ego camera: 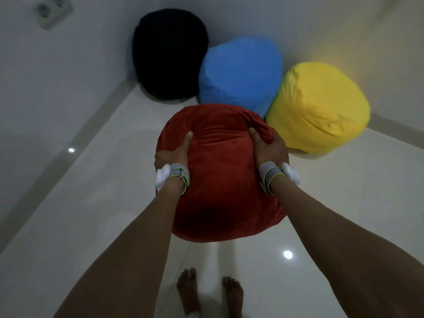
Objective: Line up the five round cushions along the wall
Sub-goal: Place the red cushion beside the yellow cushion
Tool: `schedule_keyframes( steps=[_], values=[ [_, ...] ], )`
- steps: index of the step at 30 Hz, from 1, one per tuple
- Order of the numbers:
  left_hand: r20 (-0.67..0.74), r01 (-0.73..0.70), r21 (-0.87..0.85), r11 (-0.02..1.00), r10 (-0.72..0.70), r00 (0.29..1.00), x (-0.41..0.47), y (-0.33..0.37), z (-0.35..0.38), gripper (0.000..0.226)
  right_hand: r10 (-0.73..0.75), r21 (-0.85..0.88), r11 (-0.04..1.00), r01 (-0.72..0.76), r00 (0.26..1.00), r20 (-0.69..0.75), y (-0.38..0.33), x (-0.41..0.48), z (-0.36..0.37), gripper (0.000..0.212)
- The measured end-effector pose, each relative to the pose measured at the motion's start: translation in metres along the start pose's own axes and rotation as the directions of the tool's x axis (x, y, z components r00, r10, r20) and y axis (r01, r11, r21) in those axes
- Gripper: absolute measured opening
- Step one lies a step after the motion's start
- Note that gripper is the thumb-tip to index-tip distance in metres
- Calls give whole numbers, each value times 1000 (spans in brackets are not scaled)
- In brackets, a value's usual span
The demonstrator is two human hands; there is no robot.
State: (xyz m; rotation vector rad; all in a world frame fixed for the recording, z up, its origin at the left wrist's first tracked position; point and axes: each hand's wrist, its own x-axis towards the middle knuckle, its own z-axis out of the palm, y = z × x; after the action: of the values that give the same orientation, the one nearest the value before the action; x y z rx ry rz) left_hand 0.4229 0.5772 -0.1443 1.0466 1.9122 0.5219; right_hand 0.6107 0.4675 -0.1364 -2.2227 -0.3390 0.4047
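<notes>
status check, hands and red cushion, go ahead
Both on red cushion: left hand, right hand gripping its sides. At the wall ahead: black cushion, blue cushion, yellow cushion. Fifth cushion not in view.

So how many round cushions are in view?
4: black round cushion farthest left, blue fabric cushion beside it, yellow fabric cushion further right, red velvet cushion gripped by left hand and right hand. A fifth may be hidden.

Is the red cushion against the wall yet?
No: the left hand and right hand hold the red cushion away from the wall.
</notes>
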Motion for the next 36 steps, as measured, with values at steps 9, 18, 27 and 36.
schedule_keyframes(
  steps=[9, 18, 27, 36],
  values=[
    [250, -213, 118, 970, 179, 952, -85, 40, 111, 88, 212, 61, 977, -203, 944, -253, 71, 47, -113, 63],
    [391, -351, 194, 916, 256, 884, -228, 41, 247, 91, 355, 175, 935, -310, 847, -397, 180, 95, -262, 56],
    [473, -352, 211, 912, 220, 853, -366, 36, 386, 95, 425, 219, 905, -364, 790, -441, 278, 167, -399, 44],
    [460, -344, 173, 923, 233, 857, -439, 55, 518, 73, 440, 233, 898, -374, 773, -457, 340, 270, -480, 50]
  ],
)
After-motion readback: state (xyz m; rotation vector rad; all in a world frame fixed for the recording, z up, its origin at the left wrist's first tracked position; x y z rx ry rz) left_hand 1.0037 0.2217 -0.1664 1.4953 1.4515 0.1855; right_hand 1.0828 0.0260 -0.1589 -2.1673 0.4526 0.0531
